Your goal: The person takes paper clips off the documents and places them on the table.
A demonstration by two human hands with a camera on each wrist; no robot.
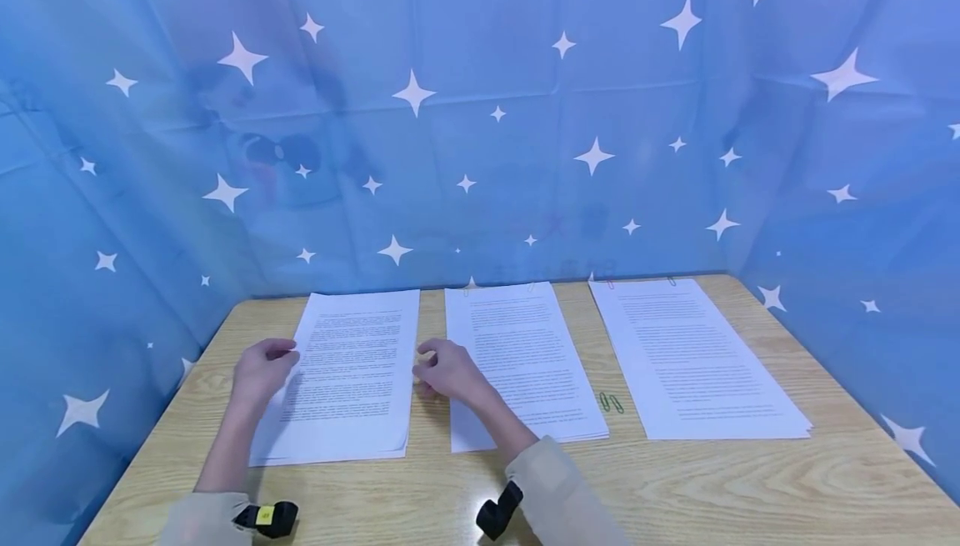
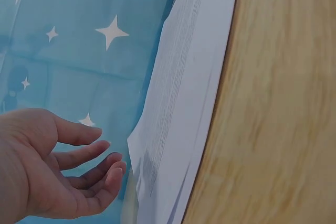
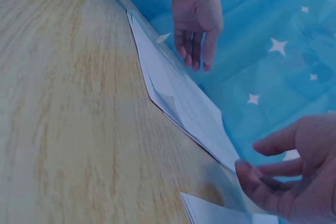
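Observation:
Printed sheets lie in a stack (image 1: 352, 363) at the left of the table, their edges slightly uneven at the bottom. Beside the left edge of this stack is my left hand (image 1: 262, 373), fingers loosely bent. The left wrist view shows its thumb and fingers apart, with nothing between them. My right hand (image 1: 447, 373) hovers between the left stack and a middle stack of printed sheets (image 1: 525, 354), overlapping the middle one's left edge. In the right wrist view its relaxed fingers hold nothing. A lifted corner (image 3: 169, 103) shows on the left stack there.
Small paper clips sit on the top edge of the middle stack. A third stack (image 1: 705, 363) lies at the right, with a red clip (image 1: 611, 284) and a green clip (image 1: 671, 281) on top. Two green paper clips (image 1: 611, 403) lie between these stacks. A blue star-patterned curtain (image 1: 487, 137) surrounds the table.

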